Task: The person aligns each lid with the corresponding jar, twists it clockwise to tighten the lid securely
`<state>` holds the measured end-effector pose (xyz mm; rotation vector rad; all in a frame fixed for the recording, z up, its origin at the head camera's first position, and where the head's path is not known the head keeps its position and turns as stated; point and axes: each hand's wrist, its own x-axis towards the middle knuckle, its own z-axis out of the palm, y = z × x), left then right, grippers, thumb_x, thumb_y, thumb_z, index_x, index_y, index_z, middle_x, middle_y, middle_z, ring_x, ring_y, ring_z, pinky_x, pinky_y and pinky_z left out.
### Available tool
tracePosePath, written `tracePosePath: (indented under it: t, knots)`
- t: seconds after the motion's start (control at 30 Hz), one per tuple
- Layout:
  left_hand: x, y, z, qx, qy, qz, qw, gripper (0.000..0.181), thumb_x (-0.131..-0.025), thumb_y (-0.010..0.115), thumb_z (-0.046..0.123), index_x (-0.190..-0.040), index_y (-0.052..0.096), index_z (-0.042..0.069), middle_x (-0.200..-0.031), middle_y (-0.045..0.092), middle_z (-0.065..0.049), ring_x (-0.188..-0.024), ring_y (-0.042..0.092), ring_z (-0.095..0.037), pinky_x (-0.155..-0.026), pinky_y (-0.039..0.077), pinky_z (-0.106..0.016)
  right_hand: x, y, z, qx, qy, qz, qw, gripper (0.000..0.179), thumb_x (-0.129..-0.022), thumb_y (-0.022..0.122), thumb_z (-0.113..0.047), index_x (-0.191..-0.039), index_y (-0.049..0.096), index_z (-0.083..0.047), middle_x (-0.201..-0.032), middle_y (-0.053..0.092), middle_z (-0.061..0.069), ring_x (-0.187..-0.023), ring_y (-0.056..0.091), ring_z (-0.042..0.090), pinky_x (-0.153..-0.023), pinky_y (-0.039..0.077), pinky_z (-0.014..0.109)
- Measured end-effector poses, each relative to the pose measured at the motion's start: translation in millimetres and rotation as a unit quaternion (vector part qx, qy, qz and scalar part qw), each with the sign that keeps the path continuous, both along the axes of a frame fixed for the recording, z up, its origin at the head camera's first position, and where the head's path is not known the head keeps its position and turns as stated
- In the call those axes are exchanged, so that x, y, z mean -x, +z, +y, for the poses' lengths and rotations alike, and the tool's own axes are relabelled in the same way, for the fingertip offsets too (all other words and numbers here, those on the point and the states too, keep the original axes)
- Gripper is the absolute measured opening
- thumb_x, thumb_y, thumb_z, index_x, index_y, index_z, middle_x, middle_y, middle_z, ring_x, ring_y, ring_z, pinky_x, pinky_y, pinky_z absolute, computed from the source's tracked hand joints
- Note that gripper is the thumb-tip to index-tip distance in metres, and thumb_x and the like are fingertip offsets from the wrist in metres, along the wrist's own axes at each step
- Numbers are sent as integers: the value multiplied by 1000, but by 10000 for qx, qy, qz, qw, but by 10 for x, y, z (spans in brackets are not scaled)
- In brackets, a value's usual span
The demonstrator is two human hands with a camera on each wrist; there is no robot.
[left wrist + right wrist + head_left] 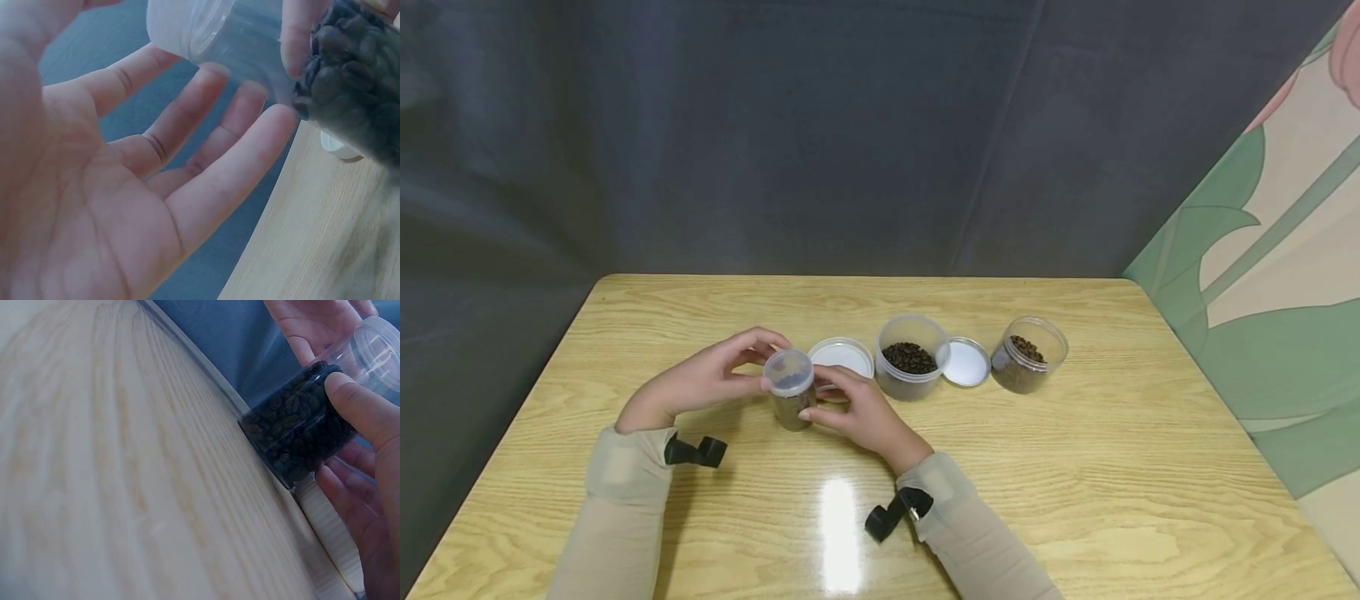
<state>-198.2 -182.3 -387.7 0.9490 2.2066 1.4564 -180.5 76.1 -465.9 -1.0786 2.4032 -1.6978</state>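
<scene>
A small clear jar [791, 410] of dark coffee beans [290, 419] has a translucent plastic lid [789, 372] on its top. My left hand [703, 379] pinches the lid between thumb and fingers, its palm standing away from the jar in the left wrist view. Round the jar's body, my right hand [868, 412] grips with its thumb on the near side and its fingers at the far side. In the right wrist view, the jar's base is right at the wooden table [156, 487]. Beans fill the lower part of the jar.
Right of the jar stand a wider open tub [913, 358] of dark beans and an open jar [1028, 354] of lighter brown beans, tilted in this view. A white round lid [844, 355] and a silver-rimmed lid [966, 362] lie beside them. A dark curtain [820, 150] hangs behind.
</scene>
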Motion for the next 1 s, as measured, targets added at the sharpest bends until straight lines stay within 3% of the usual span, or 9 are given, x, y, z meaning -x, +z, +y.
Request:
tracePosePath:
  t: [0.23, 0.47, 1.0]
  knots:
    - [-10, 7, 29, -103, 204, -284, 9993, 55, -93, 74, 6, -135, 40, 3, -127, 49, -18, -120, 52, -35, -98, 53, -35, 3, -2, 6, 0, 6, 4, 10000, 59, -88, 80, -6, -141, 56, -2, -133, 62, 16, -111, 67, 26, -97, 54, 29]
    - [-11, 8, 51, -168, 233, -298, 9991, 52, -88, 79, 5, -126, 43, 3, -124, 48, -16, -118, 52, -36, -96, 55, -34, 5, -4, 6, -34, 0, 21, 10000, 58, -88, 79, -6, -141, 56, -2, -132, 62, 16, -111, 67, 26, -97, 54, 28]
    - [-16, 32, 11, -68, 120, -425, 9990, 46, -94, 73, 9, -134, 49, 10, -134, 50, -12, -123, 50, -35, -96, 54, -37, 7, -9, 7, -56, 11, 48, 10000, 58, -88, 79, -7, -141, 56, -1, -133, 62, 16, -114, 66, 26, -97, 54, 29]
